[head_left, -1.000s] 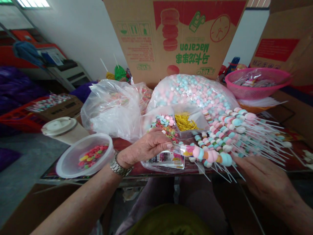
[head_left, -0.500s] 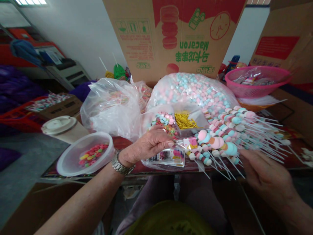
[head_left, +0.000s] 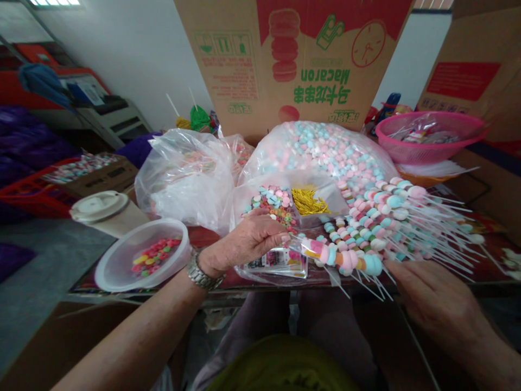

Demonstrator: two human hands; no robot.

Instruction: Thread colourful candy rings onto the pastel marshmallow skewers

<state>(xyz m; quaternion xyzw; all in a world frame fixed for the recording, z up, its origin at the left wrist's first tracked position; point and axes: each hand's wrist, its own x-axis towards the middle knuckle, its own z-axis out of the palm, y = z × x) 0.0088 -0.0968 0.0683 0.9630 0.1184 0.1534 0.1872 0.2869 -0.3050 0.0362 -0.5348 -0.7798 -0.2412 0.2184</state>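
Head view: candy skewer (head_left: 345, 260), marshmallow and ring pieces, lies nearly horiz., tip pointing L toward L hand (head_left: 252, 239), stick end apparently down-right by R hand (head_left: 431, 304). L hand half-curled, fingertips (head_left: 287, 238) at clear wrapper (head_left: 303, 247) on skewer tip; grip unclear. R fingers (head_left: 407, 274) partly open just beside last marshmallow; hold on stick can't tell. Best kept level, wrapper eased straight along long axis. Gold twist ties (head_left: 309, 202) just beyond L hand.

The left fingers (head_left: 283, 238) touch a clear wrapper (head_left: 303, 247) on a pastel marshmallow skewer (head_left: 350, 262), its stick (head_left: 368, 286) just beside the right fingers (head_left: 401, 271). Candy rings (head_left: 271, 206) lie just beyond the left fingers.
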